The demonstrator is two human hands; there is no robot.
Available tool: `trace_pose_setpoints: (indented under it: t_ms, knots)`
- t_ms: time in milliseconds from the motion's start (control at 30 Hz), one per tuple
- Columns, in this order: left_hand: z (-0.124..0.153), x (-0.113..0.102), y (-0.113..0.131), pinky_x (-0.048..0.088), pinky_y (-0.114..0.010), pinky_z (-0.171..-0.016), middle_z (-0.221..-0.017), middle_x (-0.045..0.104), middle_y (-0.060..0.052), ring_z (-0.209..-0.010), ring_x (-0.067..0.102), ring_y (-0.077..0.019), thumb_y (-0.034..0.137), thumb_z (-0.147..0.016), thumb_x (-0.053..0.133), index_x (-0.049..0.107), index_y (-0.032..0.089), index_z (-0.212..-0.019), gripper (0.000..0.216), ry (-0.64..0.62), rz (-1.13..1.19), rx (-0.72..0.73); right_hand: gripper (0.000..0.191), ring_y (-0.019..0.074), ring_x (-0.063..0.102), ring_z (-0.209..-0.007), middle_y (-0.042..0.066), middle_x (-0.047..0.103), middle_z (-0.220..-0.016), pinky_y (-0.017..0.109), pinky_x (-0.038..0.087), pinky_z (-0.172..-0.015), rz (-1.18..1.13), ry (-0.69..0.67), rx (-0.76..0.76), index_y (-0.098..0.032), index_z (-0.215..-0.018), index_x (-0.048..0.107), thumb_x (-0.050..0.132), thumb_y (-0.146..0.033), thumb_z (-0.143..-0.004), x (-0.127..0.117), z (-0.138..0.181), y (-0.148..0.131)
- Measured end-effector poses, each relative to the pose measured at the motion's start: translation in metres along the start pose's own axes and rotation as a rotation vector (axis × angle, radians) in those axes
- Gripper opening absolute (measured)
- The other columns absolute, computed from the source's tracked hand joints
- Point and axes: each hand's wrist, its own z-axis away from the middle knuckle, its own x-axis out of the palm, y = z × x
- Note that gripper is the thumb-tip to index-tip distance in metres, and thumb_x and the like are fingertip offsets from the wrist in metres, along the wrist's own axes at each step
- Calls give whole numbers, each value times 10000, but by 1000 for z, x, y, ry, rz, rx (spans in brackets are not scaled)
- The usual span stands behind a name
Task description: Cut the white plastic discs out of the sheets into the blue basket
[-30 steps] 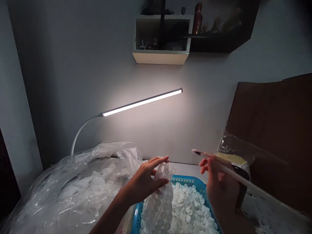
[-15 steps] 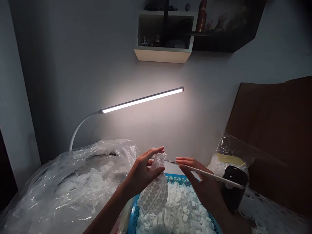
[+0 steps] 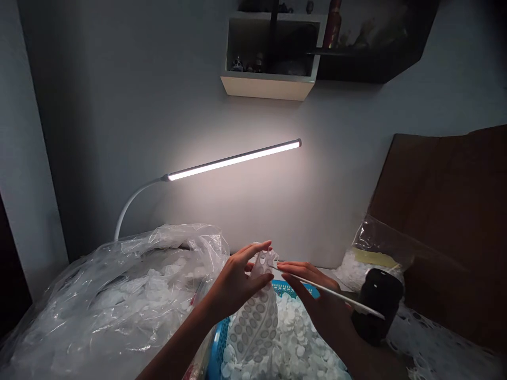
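Loose discs lie heaped in the basket. The sheet, hanging over it, shows at least 1 open hole near its top; most circles lower down look filled, so much seems left. The left hand pinches that top, thumb below. The right hand pinches the slanting stick, tip by the sheet; contact is hard to tell.

No readable text, label, brand, number or sign anywhere in view
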Motion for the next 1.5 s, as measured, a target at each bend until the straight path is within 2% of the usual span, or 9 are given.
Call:
trace_pose_setpoints:
  t_ms: [167, 333, 533, 733, 833, 1033, 1267, 1367, 1500]
  knots:
    - [0, 1, -2, 572, -252, -632, -1270, 555, -67, -804, 638, -158, 213, -798, 640, 521, 268, -1287, 506, -2, -21, 13, 163, 211, 647, -996, 45, 702, -1038, 344, 530, -856, 18, -34, -12, -257, -982, 690, 544, -275, -911, 1, 0, 4]
    - [-2, 5, -4, 536, -283, -784, -1228, 588, -55, -983, 608, -206, 165, -767, 664, 554, 255, -1261, 514, -10, -57, 50, 189, 201, 644, -999, 38, 690, -1061, 329, 536, -845, 68, -52, -39, -277, -1025, 689, 539, -254, -914, 5, 2, 9]
    - [-1, 8, -6, 528, -277, -763, -1203, 600, -59, -994, 600, -213, 171, -777, 654, 557, 244, -1261, 500, -32, -66, 62, 234, 205, 624, -1015, 34, 682, -1099, 352, 525, -865, 141, -62, -137, -288, -1098, 656, 520, -220, -920, 15, 6, 17]
    - [0, 6, -4, 535, -253, -691, -1295, 539, -72, -857, 621, -165, 178, -790, 646, 510, 244, -1304, 536, -24, -56, 14, 238, 196, 628, -980, 31, 695, -1086, 320, 528, -816, 203, 11, -202, -272, -1109, 629, 519, -192, -914, 16, 8, 17]
    - [1, 8, -5, 529, -243, -692, -1306, 530, -57, -836, 603, -144, 183, -788, 651, 501, 259, -1312, 551, -17, -61, -3, 244, 185, 630, -917, 45, 690, -1008, 301, 525, -765, 234, 83, -159, -267, -1125, 606, 482, -189, -931, 10, 9, 13]
    - [2, 12, -4, 496, -214, -577, -1308, 521, -33, -557, 431, -40, 187, -786, 650, 485, 308, -1322, 574, -40, -87, -13, 197, 145, 633, -715, 35, 666, -955, 259, 521, -635, 272, 269, -15, -249, -1065, 609, 446, -247, -955, 5, 9, 18]
    - [3, 9, -1, 501, -273, -753, -1285, 562, -33, -909, 564, -168, 137, -762, 646, 530, 280, -1289, 558, -13, -142, 0, 239, 150, 622, -638, 53, 681, -940, 272, 533, -564, 266, 371, 92, -221, -1043, 644, 473, -347, -932, -5, 6, 30]
    - [3, 2, -1, 520, -272, -722, -1301, 553, -42, -881, 594, -171, 150, -777, 627, 526, 272, -1291, 537, 4, -137, -15, 299, 171, 632, -697, 102, 668, -1002, 276, 553, -542, 225, 466, 142, -175, -1025, 628, 443, -392, -935, -25, 1, 37]
    - [2, -7, 0, 548, -255, -657, -1342, 517, -53, -812, 620, -154, 198, -801, 618, 485, 279, -1317, 539, 31, -101, -30, 290, 221, 655, -878, 103, 677, -1064, 298, 587, -626, 166, 420, 208, -188, -990, 660, 509, -418, -898, -44, -4, 39]
